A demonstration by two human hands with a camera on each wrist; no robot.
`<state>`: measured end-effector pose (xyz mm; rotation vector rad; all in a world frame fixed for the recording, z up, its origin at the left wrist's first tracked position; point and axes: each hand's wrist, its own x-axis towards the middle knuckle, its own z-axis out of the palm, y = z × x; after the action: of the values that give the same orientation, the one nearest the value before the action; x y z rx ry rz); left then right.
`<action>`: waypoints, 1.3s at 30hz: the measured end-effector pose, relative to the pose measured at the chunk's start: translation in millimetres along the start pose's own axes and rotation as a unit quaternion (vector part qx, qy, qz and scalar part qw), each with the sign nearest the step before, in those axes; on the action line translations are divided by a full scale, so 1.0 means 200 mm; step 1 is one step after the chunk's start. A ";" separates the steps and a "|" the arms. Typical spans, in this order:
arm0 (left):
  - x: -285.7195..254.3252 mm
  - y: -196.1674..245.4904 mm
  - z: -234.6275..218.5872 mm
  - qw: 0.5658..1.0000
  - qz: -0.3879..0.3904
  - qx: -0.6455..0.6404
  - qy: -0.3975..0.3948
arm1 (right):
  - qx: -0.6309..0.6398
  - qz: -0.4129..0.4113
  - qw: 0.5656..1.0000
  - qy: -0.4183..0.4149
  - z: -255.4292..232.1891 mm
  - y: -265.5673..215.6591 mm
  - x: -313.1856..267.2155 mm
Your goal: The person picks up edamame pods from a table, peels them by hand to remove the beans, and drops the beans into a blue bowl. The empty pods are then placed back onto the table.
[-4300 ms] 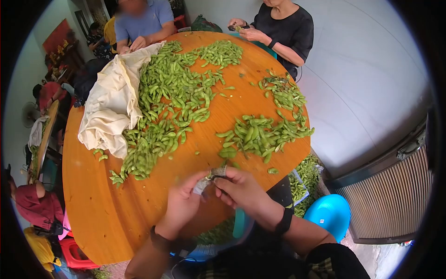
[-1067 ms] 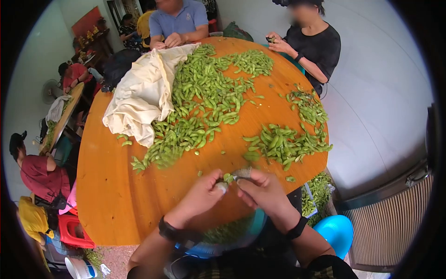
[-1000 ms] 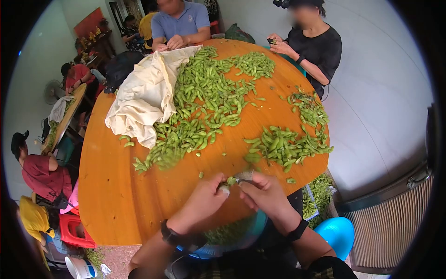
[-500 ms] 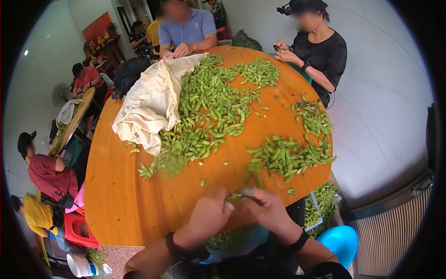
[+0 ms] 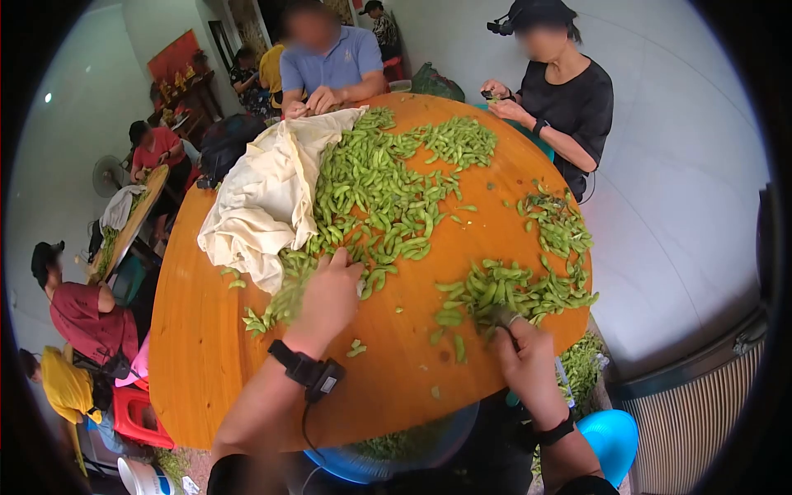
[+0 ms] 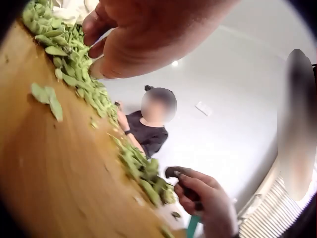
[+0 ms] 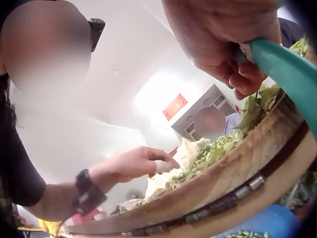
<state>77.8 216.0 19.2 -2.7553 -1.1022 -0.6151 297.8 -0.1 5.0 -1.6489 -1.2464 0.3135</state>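
My left hand (image 5: 326, 293) reaches over the near end of a long pile of green soybean pods (image 5: 371, 186), fingers loosely bent down at the pods, with white wrapping on one finger. In the left wrist view its fingertips overlap the pile. My right hand (image 5: 528, 363), index finger covered in dark grey, is at the smaller pod heap (image 5: 499, 289) by the table's right edge. Its fingers curl round a small dark tool (image 5: 505, 327), whose kind I cannot tell. A teal strip (image 7: 287, 69) runs close beside this hand in the right wrist view.
A cream cloth (image 5: 260, 198) lies along the left of the pods on the round wooden table (image 5: 223, 355). Below the near edge is a blue basin (image 5: 363, 472) holding greens. Two people sit across, one in blue (image 5: 330, 62), one in black (image 5: 569, 99). A blue stool (image 5: 609, 445) stands right.
Both hands were together near the front edge with a green pod between them. My left hand has moved forward to the long pile, my right hand rightward to the smaller heap.
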 end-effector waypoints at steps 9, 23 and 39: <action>-0.18 0.15 -0.11 0.985 -0.020 -0.172 -0.022 | 0.143 0.007 0.979 -0.147 0.14 -0.10 0.01; -0.41 0.33 -0.07 0.906 -0.040 -0.418 -0.050 | 0.315 0.276 0.861 -0.289 0.29 -0.22 -0.02; -0.41 0.28 -0.07 0.672 -0.219 -0.693 -0.145 | 0.405 0.329 0.821 -0.232 0.34 -0.21 -0.03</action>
<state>58.1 120.0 1.9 -3.8447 -1.9927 -1.7239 224.0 31.1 5.7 -1.1876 -0.6293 1.5264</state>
